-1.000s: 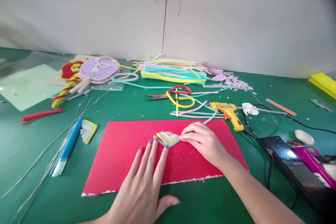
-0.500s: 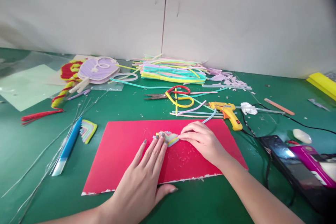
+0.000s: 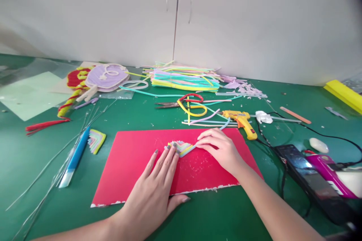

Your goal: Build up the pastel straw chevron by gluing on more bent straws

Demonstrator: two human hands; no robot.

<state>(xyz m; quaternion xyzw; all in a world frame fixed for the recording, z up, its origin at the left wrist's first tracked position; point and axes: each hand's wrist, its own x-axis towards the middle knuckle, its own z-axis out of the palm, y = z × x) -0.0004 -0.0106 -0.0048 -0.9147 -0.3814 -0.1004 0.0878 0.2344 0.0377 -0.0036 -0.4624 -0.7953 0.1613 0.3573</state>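
A small striped piece of pastel fuzzy strips point(image 3: 184, 148) lies on the red board point(image 3: 135, 165). My left hand point(image 3: 158, 180) is spread flat, its fingertips pressing the piece's left part and hiding some of it. At the piece's right edge, my right hand point(image 3: 222, 150) pinches a thin light blue fuzzy strip point(image 3: 195, 146) between thumb and fingers. That strip runs along the piece's lower right side. A similar striped piece point(image 3: 96, 141), edged in yellow, rests on the green table left of the board.
Behind the board are scissors point(image 3: 195, 104), a yellow glue gun point(image 3: 240, 121) and a bundle of fuzzy strips point(image 3: 183, 79). A phone point(image 3: 313, 180) lies at right with black cables. At left are a blue pen-like tool point(image 3: 77, 152), thin wires and a lilac fan-shaped craft point(image 3: 106, 78).
My right hand has drawn slightly right, away from the striped piece, and more of the pinched strip shows. My left hand stays pressed in place. The view has shifted slightly.
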